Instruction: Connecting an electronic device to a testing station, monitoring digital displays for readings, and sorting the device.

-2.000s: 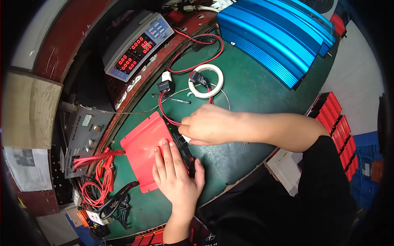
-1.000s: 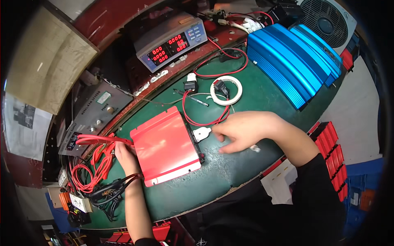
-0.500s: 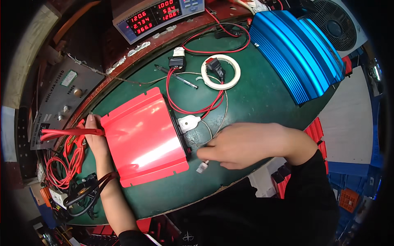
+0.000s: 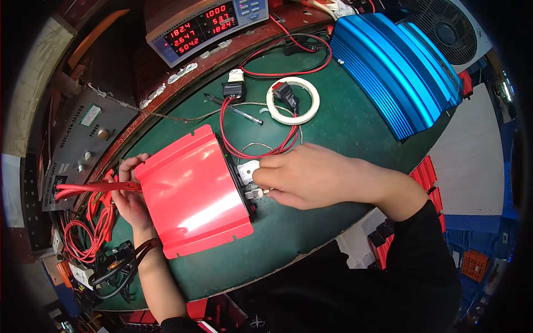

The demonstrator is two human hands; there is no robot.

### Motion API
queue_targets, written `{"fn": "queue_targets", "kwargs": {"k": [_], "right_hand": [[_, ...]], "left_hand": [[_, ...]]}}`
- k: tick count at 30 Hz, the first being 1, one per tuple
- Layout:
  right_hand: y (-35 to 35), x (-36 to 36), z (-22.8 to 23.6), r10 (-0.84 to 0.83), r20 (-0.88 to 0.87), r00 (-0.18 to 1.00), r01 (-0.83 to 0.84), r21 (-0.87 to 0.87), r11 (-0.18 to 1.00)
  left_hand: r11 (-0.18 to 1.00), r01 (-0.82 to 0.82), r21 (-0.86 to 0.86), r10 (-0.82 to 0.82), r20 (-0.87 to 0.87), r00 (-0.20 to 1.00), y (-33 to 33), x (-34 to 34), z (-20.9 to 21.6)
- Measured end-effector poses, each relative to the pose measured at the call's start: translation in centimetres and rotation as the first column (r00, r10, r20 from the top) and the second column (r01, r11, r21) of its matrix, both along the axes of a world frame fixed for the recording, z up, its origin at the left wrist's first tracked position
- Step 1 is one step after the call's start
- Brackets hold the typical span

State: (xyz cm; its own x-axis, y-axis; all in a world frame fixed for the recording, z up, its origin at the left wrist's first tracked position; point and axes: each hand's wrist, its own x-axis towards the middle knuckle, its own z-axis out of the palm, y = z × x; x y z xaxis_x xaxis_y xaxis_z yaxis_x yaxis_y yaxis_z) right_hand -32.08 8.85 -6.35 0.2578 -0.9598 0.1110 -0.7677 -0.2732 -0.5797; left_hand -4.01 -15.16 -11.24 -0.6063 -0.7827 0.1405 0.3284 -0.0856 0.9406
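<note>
A shiny red metal box [image 4: 191, 188] with flanged edges lies in the middle of the green worktop. My left hand [image 4: 132, 194] grips its left end, beside the thick red cables [image 4: 94, 188] that come out there. On the box's right end, a white plug [image 4: 248, 172] sits against the panel. Just below that plug, my right hand [image 4: 311, 176] pinches a small pale cable plug [image 4: 254, 192] at the same panel. Its tip is close to the box; whether it has entered a socket cannot be made out. My fingers partly cover both plugs.
Behind the box lie a pen [image 4: 239, 111], a roll of white tape [image 4: 313, 111], a black switch [image 4: 234, 90] and looped red wires. A meter with red digits [image 4: 205, 28] stands at the back. A blue finned case [image 4: 394, 72] occupies the far right; a grey power supply [image 4: 83, 147] stands left.
My right hand has brought the small plug up and left to the box's right end. My left fingers have shifted at the left end. The meter's readings have changed.
</note>
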Motion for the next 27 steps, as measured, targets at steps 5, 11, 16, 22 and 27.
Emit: {"fn": "queue_targets", "kwargs": {"k": [5,11,16,22,27], "right_hand": [[-0.3,-0.3,0.9,-0.062,0.15,0.987,0.045,0.111,0.993],[-0.5,-0.4,0.9,-0.066,0.201,0.977,0.045,0.106,0.993],[-0.5,-0.2,0.0,-0.005,0.18,0.984,0.002,0.016,1.0],[-0.5,0.2,-0.4,0.018,0.096,0.995,-0.025,0.073,0.997],[-0.3,0.3,-0.4,0.047,0.072,0.996,-0.052,0.069,0.996]], "left_hand": [[0.997,0.054,0.059,-0.051,-0.054,0.997,0.4,-0.2,0.1],[0.996,0.044,0.072,-0.039,-0.07,0.997,0.4,0.0,-0.2],[0.997,-0.069,0.034,0.07,-0.027,0.997,0.3,-0.2,-0.5],[0.987,-0.154,-0.049,0.156,0.029,0.987,0.7,-0.6,-0.2],[0.986,-0.157,-0.057,0.163,0.12,0.979,1.0,-0.8,-0.2]]}}
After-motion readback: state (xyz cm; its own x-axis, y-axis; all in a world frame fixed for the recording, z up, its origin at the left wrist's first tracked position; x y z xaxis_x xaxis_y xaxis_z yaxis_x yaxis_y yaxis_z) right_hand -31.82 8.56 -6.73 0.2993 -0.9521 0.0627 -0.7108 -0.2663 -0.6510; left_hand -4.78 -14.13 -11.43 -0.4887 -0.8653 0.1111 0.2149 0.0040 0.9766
